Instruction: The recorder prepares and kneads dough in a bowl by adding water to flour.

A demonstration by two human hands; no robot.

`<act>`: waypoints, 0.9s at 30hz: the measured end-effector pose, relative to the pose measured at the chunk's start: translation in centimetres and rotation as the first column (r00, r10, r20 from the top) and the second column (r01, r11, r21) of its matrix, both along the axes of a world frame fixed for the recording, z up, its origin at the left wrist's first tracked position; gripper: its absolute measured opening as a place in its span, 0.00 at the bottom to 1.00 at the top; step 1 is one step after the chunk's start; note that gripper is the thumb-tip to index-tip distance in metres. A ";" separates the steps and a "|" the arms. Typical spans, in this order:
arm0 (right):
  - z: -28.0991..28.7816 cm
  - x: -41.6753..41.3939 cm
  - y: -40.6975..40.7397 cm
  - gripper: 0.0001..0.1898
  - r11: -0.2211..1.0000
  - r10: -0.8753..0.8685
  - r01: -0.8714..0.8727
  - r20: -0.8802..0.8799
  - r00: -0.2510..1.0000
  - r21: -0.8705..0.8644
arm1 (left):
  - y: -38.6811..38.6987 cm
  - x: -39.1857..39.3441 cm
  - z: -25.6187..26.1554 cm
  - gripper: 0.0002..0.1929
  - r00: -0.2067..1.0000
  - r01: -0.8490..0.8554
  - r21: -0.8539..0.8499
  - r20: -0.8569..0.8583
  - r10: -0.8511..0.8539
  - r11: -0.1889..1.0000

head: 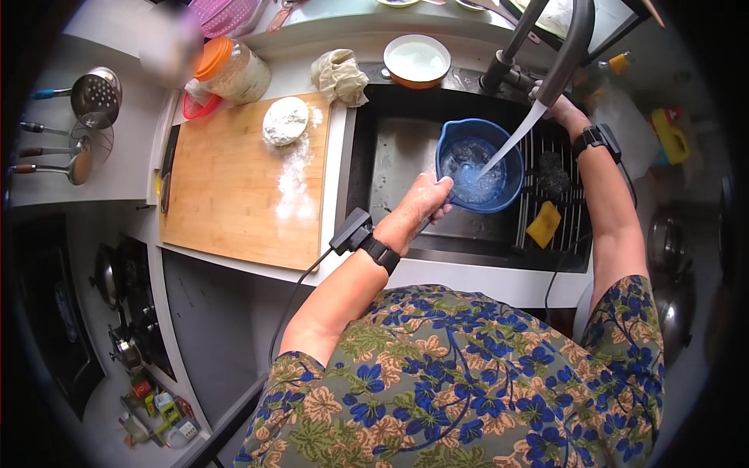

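My left hand (426,199) grips the handle of a blue plastic dipper (443,146) over the sink (401,169). Water (515,142) runs from the dark faucet (563,70) into the dipper, and the water inside is churning. My right hand (562,111) is up at the faucet's side, its fingers against the fixture near the handle. Part of that hand is hidden behind the spout, so its grip is unclear. Left of the sink, a wooden board (234,187) carries a rounded heap of white flour (285,120), with more flour scattered beside it.
A bowl with a white inside (417,57) stands on the sink's back edge, beside a crumpled cloth (339,76). An orange-lidded jar (240,76) is behind the board. A yellow sponge (544,224) and a dark scrubber (551,174) lie on the rack (525,207). Cables trail from both wrists.
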State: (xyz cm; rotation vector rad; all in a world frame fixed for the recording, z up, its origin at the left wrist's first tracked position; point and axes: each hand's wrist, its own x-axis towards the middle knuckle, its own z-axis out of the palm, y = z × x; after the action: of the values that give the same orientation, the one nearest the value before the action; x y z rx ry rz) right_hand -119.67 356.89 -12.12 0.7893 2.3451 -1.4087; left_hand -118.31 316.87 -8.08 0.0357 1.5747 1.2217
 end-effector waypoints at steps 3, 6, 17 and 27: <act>-0.2 0.7 -3.3 0.09 0.989 0.056 -0.009 -0.312 0.949 0.151 | -0.6 0.2 -0.8 0.11 0.999 -0.052 0.095 0.006 0.052 0.994; -0.8 -0.7 -2.8 0.07 0.997 -0.065 0.058 -0.142 0.988 -0.052 | -0.9 -0.3 -0.8 0.10 1.000 -0.016 0.033 0.009 0.015 0.999; 1.4 -0.5 -4.4 0.06 0.961 -0.247 0.243 -0.022 0.969 -0.130 | -0.4 -0.2 -1.1 0.09 1.000 0.012 -0.055 -0.007 -0.013 0.998; -1.7 -0.8 -2.3 0.07 0.946 -0.322 0.317 -0.071 0.944 -0.068 | -0.4 0.2 -1.6 0.09 0.995 0.056 -0.058 -0.080 -0.061 0.997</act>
State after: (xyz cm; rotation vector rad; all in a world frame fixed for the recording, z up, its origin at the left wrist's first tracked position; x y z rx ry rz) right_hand -120.47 354.55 -13.78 1.1592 2.3008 -1.6546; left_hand -118.12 316.49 -9.70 0.0961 1.6664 1.1427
